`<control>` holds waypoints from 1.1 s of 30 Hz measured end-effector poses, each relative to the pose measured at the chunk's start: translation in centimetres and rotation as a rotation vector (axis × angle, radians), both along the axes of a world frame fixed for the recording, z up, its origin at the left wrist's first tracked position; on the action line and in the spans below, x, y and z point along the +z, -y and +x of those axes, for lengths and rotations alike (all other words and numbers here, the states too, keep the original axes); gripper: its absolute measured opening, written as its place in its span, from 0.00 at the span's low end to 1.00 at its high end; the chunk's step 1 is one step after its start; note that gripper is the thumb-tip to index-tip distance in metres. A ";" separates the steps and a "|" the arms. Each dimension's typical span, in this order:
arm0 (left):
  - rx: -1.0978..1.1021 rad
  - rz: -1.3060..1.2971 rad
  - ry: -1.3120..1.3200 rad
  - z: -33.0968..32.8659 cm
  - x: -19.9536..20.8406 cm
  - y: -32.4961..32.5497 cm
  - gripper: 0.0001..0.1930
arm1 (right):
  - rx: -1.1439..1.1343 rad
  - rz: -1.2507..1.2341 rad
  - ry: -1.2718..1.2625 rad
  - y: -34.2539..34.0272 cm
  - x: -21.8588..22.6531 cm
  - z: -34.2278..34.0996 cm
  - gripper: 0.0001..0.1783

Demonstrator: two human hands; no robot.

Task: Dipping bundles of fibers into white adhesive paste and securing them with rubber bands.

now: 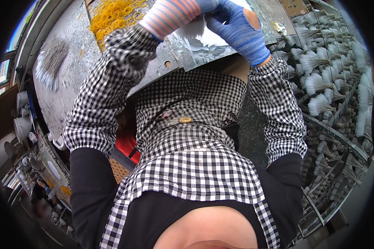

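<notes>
My left hand (174, 17), in an orange, white and blue striped glove, is closed at the top edge of the view. Below its fingers hangs a bundle of pale bristles (192, 29), its upper part hidden by the hand. Close beside it is my right hand (240, 33), in a blue striped glove with bare skin showing near the wrist. Its fingers curl toward the left hand, and what they grip is hidden. Under both hands, white paste (210, 40) is smeared over a flat sheet (195, 60) on the metal worktable (153, 68).
Yellow rubber bands (112, 18) are heaped at the far left. A loose pile of grey, white-ended bristles (52, 62) lies on the table's left side. Along the right stand racks with several white-tipped bristle bundles (319, 104). Another person (41, 199) is at the lower left.
</notes>
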State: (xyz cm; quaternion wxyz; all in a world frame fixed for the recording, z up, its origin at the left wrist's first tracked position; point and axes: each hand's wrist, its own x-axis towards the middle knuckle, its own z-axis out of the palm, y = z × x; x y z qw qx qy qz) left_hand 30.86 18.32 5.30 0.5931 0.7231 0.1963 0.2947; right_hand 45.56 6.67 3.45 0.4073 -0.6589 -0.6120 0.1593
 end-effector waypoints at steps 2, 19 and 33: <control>-0.040 0.326 0.052 1.4 -0.7 -0.8 0.23 | -0.018 -0.068 0.011 -0.4 -1.1 1.4 0.15; 0.011 1.183 0.059 3.5 -2.2 -1.5 0.12 | 0.068 -0.200 0.122 -3.1 -17.3 11.0 0.34; 0.077 1.219 -0.016 2.4 -2.6 -1.3 0.11 | 0.038 -0.035 0.052 -3.0 -15.9 7.8 0.30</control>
